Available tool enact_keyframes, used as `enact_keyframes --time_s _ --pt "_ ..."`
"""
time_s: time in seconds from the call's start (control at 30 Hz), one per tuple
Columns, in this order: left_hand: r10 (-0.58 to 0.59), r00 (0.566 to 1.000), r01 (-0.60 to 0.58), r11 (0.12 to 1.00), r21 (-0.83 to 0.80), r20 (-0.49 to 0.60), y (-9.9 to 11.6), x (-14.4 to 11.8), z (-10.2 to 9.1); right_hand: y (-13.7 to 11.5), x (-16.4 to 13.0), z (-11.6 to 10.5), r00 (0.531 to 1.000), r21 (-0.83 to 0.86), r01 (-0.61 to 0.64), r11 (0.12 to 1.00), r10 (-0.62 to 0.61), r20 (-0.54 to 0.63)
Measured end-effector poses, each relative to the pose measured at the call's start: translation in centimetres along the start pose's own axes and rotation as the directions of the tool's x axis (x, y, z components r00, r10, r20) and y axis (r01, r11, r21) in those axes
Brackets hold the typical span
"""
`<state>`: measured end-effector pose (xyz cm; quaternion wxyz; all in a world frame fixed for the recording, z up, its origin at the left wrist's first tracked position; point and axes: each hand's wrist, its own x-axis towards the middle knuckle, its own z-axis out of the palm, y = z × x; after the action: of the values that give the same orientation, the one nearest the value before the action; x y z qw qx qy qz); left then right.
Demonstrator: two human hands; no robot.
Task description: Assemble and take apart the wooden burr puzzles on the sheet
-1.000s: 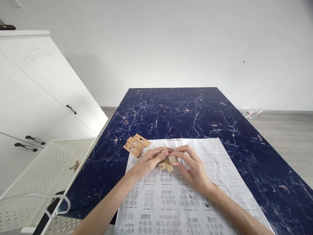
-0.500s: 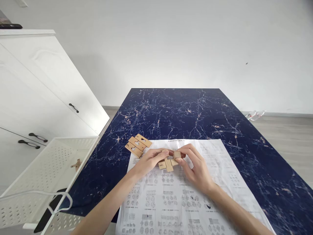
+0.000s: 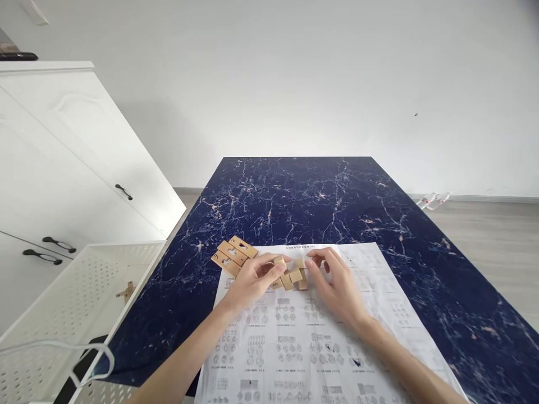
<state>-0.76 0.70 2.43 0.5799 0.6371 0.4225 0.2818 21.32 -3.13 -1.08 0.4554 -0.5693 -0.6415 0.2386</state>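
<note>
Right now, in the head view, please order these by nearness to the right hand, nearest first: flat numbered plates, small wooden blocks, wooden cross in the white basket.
1. Small wooden blocks: between the right hand and the left hand.
2. Flat numbered plates: to the left, by the left hand.
3. Wooden cross: far left, inside the white basket.

Light: bright, cool, diffuse; source position cannot be told. Wall (image 3: 269,95): palest at centre, greyer outward; darkened upper right corner; soft-edged shadow beside white cabinet (image 3: 76,151). Bench (image 3: 290,196): dark, pale veining distinct. Printed sheet (image 3: 263,328): pale, fine print soft, largely illegible. Wooden plates (image 3: 239,257): outlines clear. Wide-angle distortion: cabinet and forearms (image 3: 189,348) stretched toward edges.
</note>
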Motion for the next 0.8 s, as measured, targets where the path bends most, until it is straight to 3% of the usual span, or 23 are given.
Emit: enact_keyframes --time_s 0.2,0.33,0.4,0.53,0.67,0.8 --pt "0.074 0.997 -0.074 0.997 -0.008 -0.017 0.4 0.1 0.2 -0.9 -0.2 -0.3 0.968 0.092 0.167 0.982 -0.181 0.172" --pt "0.215 0.976 -0.213 0.974 0.076 -0.021 0.4 -0.1 0.7 -1.0 -0.1 -0.2 0.974 0.126 0.072 0.989 -0.097 0.203" --pt "0.344 0.938 -0.333 0.923 0.192 -0.029 0.1 -0.2 0.9 -0.9 -0.1 -0.2 0.982 0.136 0.001 0.991 -0.027 0.189" --pt "0.587 0.809 -0.531 0.758 0.378 -0.040 -0.7 -0.1 1.1 -0.9 -0.3 0.2 0.979 0.186 -0.132 0.974 0.098 0.180" --pt "0.673 0.739 -0.589 0.671 0.450 -0.036 -1.2 -0.2 1.1 -1.0 -0.2 0.5 0.947 0.315 -0.274 0.909 0.197 0.254" --pt "0.709 0.705 -0.615 0.589 0.524 0.029 -1.2 -0.6 1.6 -1.0 0.3 0.2 0.941 0.350 -0.338 0.874 0.299 0.160"
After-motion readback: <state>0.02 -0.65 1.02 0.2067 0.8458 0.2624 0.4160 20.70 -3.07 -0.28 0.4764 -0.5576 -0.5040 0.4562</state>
